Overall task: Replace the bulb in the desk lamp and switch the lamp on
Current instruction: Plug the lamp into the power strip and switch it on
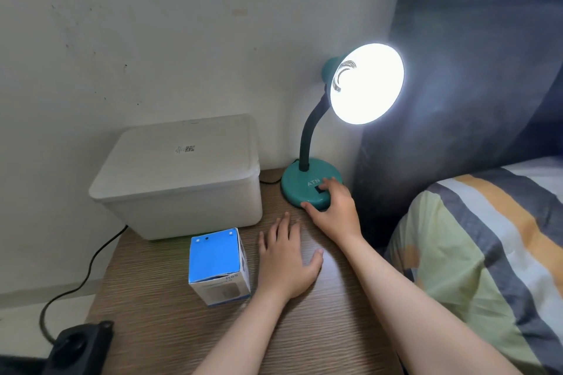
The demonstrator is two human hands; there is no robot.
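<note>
A teal desk lamp stands at the back right of the wooden table, its round base (297, 189) marked ATN. Its black gooseneck rises to the shade (367, 84), which glows bright white; the bulb inside is lost in the glare. My right hand (335, 210) rests on the front of the lamp base, fingertips on the black switch (319, 189) and thumb against the base's rim. My left hand (286, 256) lies flat and open on the table, holding nothing. A blue and white bulb box (217, 265) stands just left of it.
A white lidded plastic bin (182, 176) sits at the back left of the wooden table (170, 329). A black cable (88, 271) runs down to a power strip (79, 347) at the lower left. A bed with striped bedding (475, 253) borders the right side.
</note>
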